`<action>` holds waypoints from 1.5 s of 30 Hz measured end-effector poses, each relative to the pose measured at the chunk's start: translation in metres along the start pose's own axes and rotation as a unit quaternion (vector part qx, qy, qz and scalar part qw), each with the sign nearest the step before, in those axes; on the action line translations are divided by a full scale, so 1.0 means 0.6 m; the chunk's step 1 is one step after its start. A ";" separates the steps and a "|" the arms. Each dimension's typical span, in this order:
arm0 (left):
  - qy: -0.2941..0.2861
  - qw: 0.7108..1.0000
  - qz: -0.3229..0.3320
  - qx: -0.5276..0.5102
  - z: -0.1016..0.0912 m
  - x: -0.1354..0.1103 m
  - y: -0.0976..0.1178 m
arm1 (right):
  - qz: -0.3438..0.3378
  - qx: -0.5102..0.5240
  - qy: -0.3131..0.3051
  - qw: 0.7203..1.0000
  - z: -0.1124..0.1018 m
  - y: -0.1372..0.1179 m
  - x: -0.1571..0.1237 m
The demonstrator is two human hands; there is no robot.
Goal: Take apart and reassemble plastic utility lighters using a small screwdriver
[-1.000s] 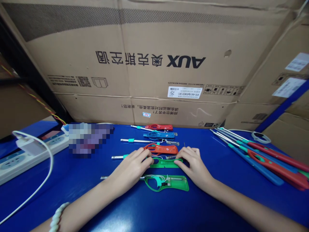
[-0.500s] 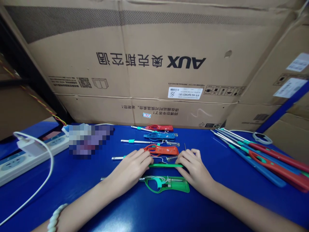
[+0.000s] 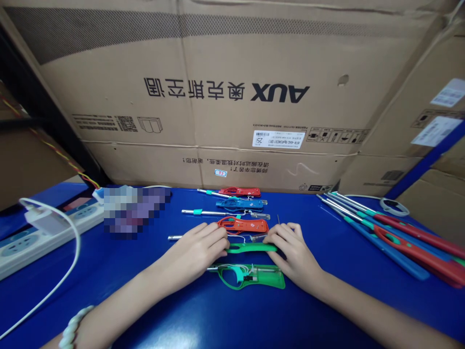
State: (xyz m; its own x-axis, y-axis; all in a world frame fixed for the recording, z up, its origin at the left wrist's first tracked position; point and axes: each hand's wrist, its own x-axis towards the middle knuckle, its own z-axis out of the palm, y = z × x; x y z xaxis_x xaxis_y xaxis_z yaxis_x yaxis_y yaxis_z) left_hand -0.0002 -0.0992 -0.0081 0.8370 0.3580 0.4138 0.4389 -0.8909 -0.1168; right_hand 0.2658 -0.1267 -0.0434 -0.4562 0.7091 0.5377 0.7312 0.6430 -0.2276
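Centre of frame: we see the green cover (image 3: 250,248) gripped near its ends by the fingers of the left hand (image 3: 201,246) and right hand (image 3: 291,249), the open green lighter (image 3: 268,279) just below on the worktop (image 3: 247,320). We judge the step as positioning; the next move calls for level, paired control.

Green casing (image 3: 249,248), blue tabletop (image 3: 337,252), brown carton (image 3: 225,118), dark mesh-patterned band (image 3: 160,25)

The green shell (image 3: 250,247) — almost edge-on a moment ago — has tipped, showing more surface.
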 end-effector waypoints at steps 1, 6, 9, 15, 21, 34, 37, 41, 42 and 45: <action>-0.001 1.000 0.000 -0.008 0.000 -0.001 0.001 | 0.005 0.018 0.004 1.000 0.000 0.000 0.000; 0.003 1.000 0.003 -0.030 -0.004 0.000 0.004 | -0.003 0.077 0.004 0.997 -0.003 -0.002 -0.003; 0.013 1.000 0.011 -0.027 -0.007 0.001 0.006 | -0.033 0.089 -0.029 0.995 -0.005 -0.005 -0.005; 0.001 0.999 0.022 -0.040 -0.011 0.000 0.010 | -0.033 0.128 -0.071 0.989 -0.011 -0.009 -0.008; -0.034 0.998 0.021 -0.057 -0.017 0.001 0.014 | -0.050 0.117 -0.068 0.990 -0.013 -0.010 -0.012; -0.132 0.987 0.032 -0.083 -0.013 -0.001 0.021 | -0.146 0.003 -0.053 0.988 -0.013 -0.028 -0.017; -0.121 0.988 0.028 -0.092 -0.012 0.001 0.024 | -0.159 -0.010 -0.055 0.986 -0.012 -0.027 -0.016; -0.126 0.984 0.015 -0.129 -0.013 0.003 0.025 | -0.165 -0.020 -0.060 0.984 -0.012 -0.025 -0.017; -0.128 0.982 0.009 -0.140 -0.014 0.003 0.025 | -0.169 -0.020 -0.060 0.984 -0.012 -0.024 -0.017; -0.132 0.978 -0.005 -0.164 -0.015 0.003 0.024 | -0.179 -0.022 -0.056 0.982 -0.012 -0.025 -0.018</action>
State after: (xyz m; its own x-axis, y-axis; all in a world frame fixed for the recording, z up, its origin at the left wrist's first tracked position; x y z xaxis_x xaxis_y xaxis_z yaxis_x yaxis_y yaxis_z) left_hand 0.0047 -0.1140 -0.0007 0.9074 0.3883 0.1606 0.3556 -0.9132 0.1992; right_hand 0.2632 -0.1460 -0.0400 -0.7390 0.4683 0.4843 0.5338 0.8456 -0.0030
